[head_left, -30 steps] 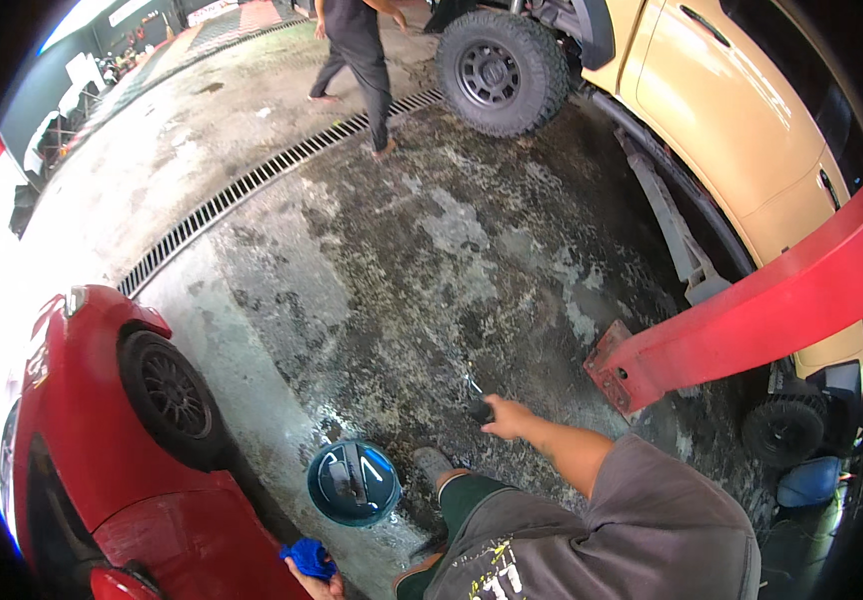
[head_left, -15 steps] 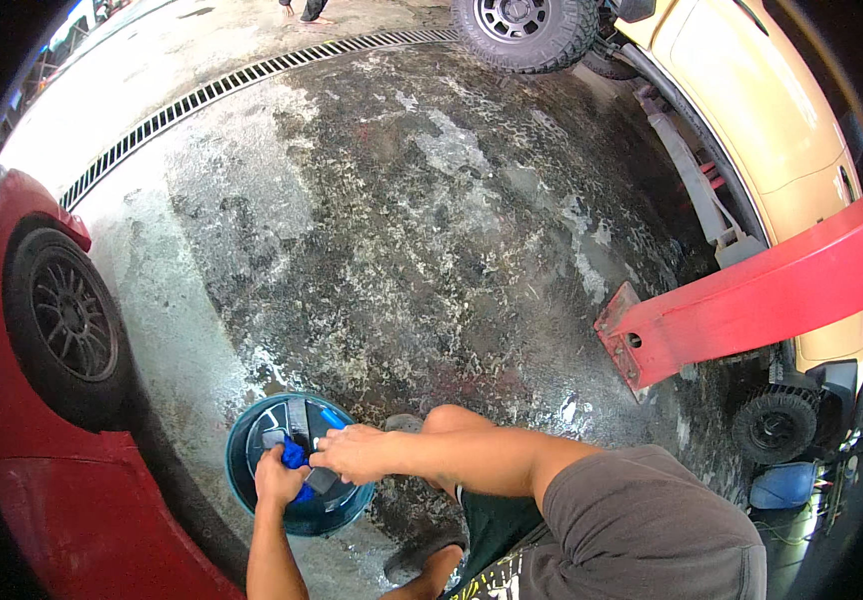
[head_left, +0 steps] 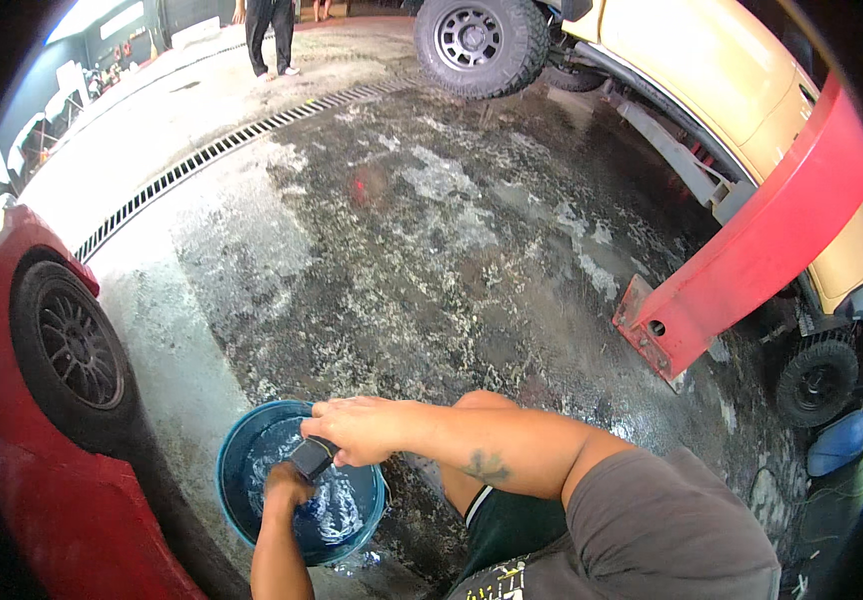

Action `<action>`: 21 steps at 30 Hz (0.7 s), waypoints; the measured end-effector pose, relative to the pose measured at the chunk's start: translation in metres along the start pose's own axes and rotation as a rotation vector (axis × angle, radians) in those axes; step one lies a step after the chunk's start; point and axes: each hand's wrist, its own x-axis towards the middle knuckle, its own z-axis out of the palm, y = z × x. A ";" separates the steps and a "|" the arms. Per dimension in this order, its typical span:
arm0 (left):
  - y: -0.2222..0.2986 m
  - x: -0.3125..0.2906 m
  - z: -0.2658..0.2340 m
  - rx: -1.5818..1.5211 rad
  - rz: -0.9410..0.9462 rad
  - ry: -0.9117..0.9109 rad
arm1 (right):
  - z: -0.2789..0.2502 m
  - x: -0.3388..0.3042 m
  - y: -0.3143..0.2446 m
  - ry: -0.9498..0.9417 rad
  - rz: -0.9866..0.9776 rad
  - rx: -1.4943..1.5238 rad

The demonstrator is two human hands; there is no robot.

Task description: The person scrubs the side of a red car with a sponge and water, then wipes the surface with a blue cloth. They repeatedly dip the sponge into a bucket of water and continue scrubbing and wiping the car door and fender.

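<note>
A round teal bucket (head_left: 226,462) of water stands on the floor low in the view, with ripples and bright streaks on the water. Over it, my right hand (head_left: 360,432) reaches in from the right, its fingers closed round a dark grey block (head_left: 314,457) that I cannot name more exactly. At the block's lower left end, inside the bucket's rim, is my left hand (head_left: 288,486). Its fingers are blurred and partly hidden, so whether it grips the block does not show.
Close on the left is a red car (head_left: 62,500) with a dark wheel (head_left: 77,345). A red lift post (head_left: 742,255) and a raised yellow vehicle (head_left: 712,60) occupy the right. A drain grate (head_left: 222,145) crosses the wet floor; beyond it a person (head_left: 270,35) stands. A blue container (head_left: 838,444) lies lower right.
The blue things at my hands no longer show. My right hand has shifted slightly left, and the bucket's water is now stirred. The view has tilted up, showing more of the person beyond.
</note>
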 end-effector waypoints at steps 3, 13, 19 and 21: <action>0.020 -0.119 -0.058 -0.110 0.043 0.208 | -0.003 -0.005 -0.009 0.047 0.013 -0.028; -0.035 -0.196 0.005 -0.229 0.342 0.977 | 0.137 -0.020 -0.036 0.383 0.123 -0.112; -0.034 -0.197 0.003 -0.139 0.251 0.965 | 0.188 -0.015 -0.061 0.932 0.395 0.154; -0.034 -0.196 0.007 -0.118 0.245 0.943 | 0.192 -0.010 -0.052 0.995 0.311 0.178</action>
